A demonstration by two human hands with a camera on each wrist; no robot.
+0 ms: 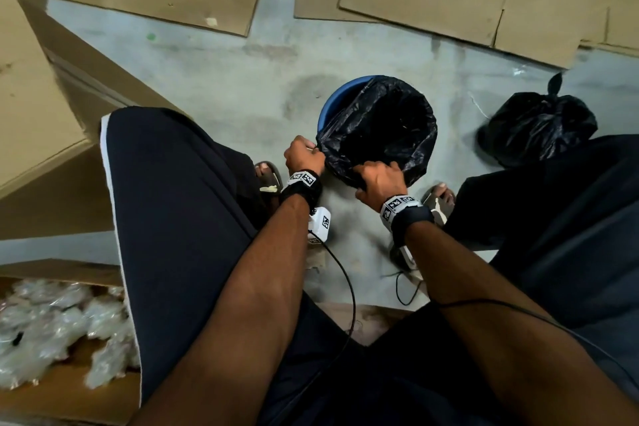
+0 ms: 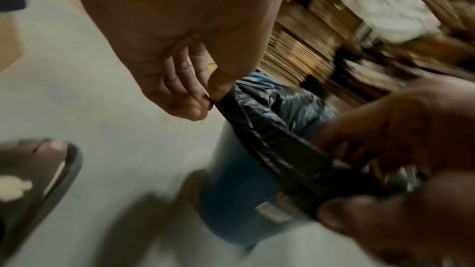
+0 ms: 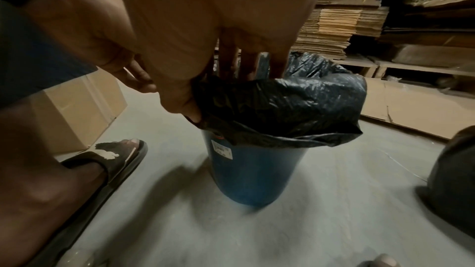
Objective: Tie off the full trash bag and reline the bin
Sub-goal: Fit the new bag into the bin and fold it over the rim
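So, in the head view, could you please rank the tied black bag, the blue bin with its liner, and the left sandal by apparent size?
1. Blue bin with its liner, largest.
2. Tied black bag, slightly smaller, partly hidden by a leg.
3. Left sandal, smallest, mostly hidden.

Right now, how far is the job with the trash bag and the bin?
Done: the full bag sits knotted on the floor beside the bin. In hand: the left hand pinches the new liner's edge and the right hand grips it at the near rim. Left: the liner covers the near and right rim, but the blue bin's far left rim is still bare.
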